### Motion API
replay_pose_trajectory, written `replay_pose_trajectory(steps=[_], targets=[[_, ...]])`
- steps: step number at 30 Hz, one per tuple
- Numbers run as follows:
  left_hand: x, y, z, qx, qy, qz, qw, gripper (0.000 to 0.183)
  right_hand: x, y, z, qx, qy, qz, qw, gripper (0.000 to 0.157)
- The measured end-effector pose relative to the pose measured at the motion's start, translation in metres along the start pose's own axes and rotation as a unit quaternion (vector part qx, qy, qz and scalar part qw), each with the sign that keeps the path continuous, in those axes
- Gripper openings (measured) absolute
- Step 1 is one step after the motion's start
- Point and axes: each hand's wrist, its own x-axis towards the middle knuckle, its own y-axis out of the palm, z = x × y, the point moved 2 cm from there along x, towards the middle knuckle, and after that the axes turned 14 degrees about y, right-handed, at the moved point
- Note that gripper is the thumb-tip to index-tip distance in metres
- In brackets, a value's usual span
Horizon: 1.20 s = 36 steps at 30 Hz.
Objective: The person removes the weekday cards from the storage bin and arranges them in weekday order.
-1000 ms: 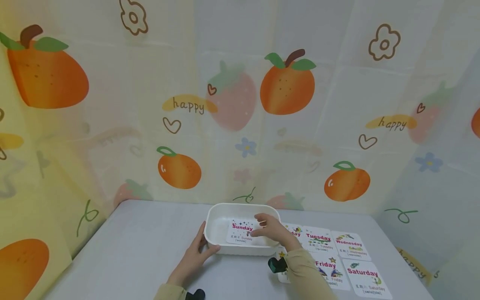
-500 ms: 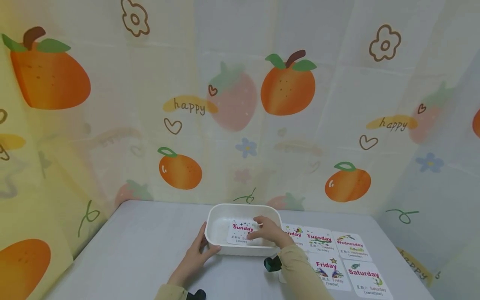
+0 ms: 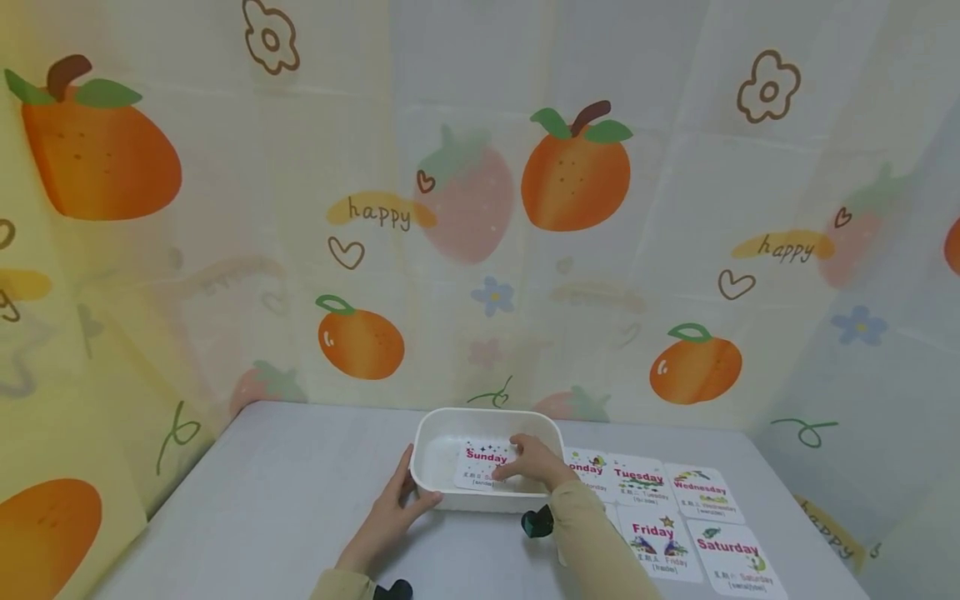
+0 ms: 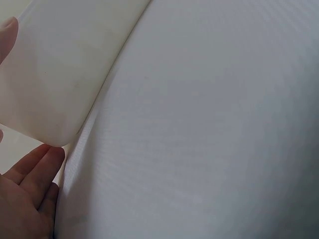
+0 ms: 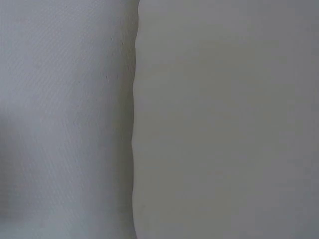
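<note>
A white plastic box (image 3: pixel 495 502) stands on the table near the back. At its left front corner my left hand (image 3: pixel 390 508) holds it, thumb on the front wall and fingers along the left side. The left wrist view shows fingers (image 4: pixel 42 172) against the box's wall (image 4: pixel 60 69). Inside lies a white card printed "Sunday" (image 3: pixel 480 458). My right hand (image 3: pixel 542 462) reaches over the box's right side, thumb and fingers spread apart at the card's right part. Whether the fingertips touch the card is hard to tell. Only box wall (image 5: pixel 214 119) and cloth appear in the right wrist view.
Right of the box lie day cards in two rows: "Monday" (image 3: pixel 588 471), "Tuesday" (image 3: pixel 637 479), "Wednesday" (image 3: pixel 703 492), "Friday" (image 3: pixel 663 546), "Saturday" (image 3: pixel 735 554). The right sleeve (image 3: pixel 600 542) covers part of them. A fruit-print curtain (image 3: pixel 465 333) hangs behind the white table (image 3: pixel 262 500).
My right hand and forearm have shifted slightly left, the thumb further over the "Sunday" card. More of the "Monday" card shows. The left hand and the box stay put.
</note>
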Motion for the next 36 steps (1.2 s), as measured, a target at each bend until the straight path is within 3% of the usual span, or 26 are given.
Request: replay_pose_trajectory(steps=[6,13,23,36], targets=[[0.0,0.001,0.001,-0.002,-0.003,-0.004,1.0,0.096,0.004,0.002,-0.001,-0.026,-0.002,-0.016,1.0,0.085],[0.0,0.0,0.001,-0.005,0.009,-0.003,0.9999,0.097,0.004,0.005,-0.002,-0.066,0.034,-0.026,0.997,0.09],[0.001,0.0,-0.001,-0.001,0.014,-0.002,0.9999,0.096,0.014,0.007,-0.008,-0.138,0.032,-0.057,0.988,0.093],[0.0,0.0,-0.001,-0.009,0.017,-0.003,0.9998,0.095,0.018,0.01,-0.012,-0.143,0.021,-0.063,0.988,0.095]])
